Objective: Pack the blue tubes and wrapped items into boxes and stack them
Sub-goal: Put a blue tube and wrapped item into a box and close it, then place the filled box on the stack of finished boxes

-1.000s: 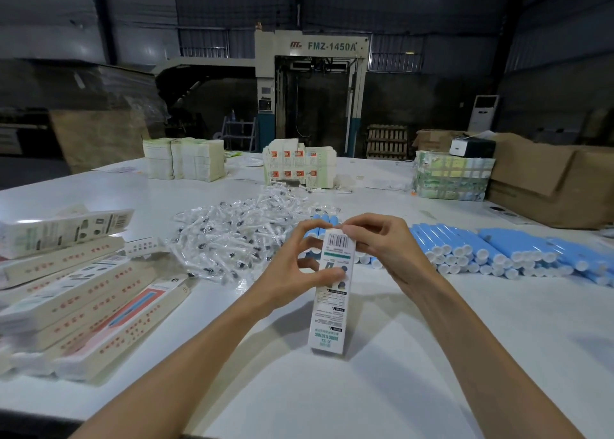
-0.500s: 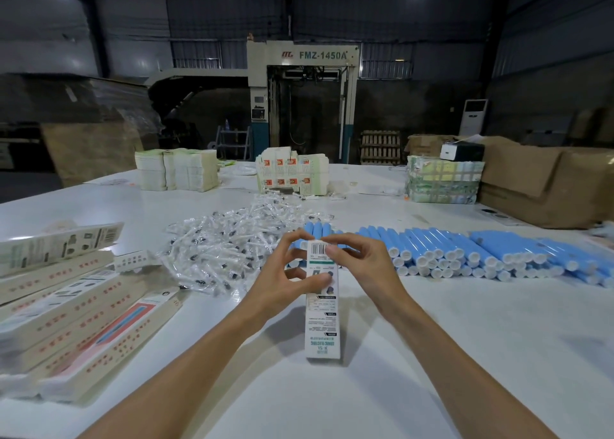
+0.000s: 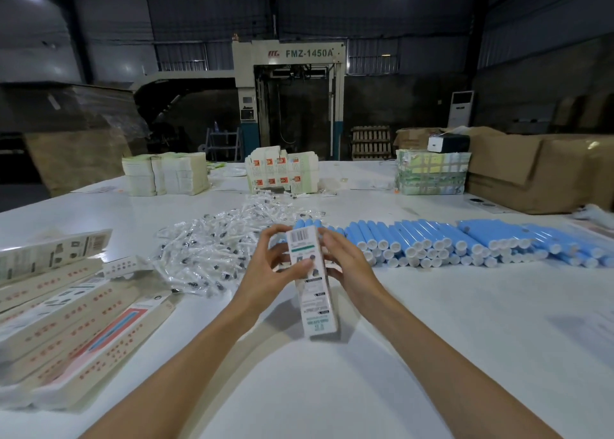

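Fingers of the right hand had slid off the top end of the box since half a second before. Long, narrow and white (barcode uppermost), it stood tilted, lower end on the table, before the blue tubes. The left hand gripped its left side, thumb across the front; the right hand clasped the other side.

Warehouse packing floor: FMZ-1450A machine (pallets beside), cartons.

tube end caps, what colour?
White caps on the blue tubes; only the head view shows them.
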The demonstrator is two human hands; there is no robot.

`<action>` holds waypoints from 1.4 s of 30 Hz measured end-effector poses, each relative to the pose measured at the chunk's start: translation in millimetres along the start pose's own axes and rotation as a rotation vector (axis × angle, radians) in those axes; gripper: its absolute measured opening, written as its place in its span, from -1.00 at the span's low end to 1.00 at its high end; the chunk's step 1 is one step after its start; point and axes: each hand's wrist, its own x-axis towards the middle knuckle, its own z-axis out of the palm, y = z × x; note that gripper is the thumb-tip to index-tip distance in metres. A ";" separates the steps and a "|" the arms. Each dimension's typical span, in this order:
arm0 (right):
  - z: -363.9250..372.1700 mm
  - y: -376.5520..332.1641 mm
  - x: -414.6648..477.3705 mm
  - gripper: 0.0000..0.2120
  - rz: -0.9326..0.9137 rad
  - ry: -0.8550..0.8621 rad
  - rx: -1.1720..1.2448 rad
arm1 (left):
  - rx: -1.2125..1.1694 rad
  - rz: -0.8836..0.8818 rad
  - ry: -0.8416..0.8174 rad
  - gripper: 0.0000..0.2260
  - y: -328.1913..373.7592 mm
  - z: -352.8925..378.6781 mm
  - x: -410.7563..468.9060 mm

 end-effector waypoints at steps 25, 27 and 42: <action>-214.3 -88.8 -108.6 -0.61 0.068 0.589 -1.146 | 0.648 0.475 -0.231 -0.53 -60.0 -4.3 19.4; -245.5 -99.2 -119.1 -0.59 0.112 0.662 -1.269 | 0.712 0.510 -0.259 -0.54 -67.7 -6.2 22.7; -382.4 -153.7 -218.9 -0.58 0.587 0.896 -1.720 | 0.826 0.483 -0.332 -0.74 -120.2 -23.1 48.2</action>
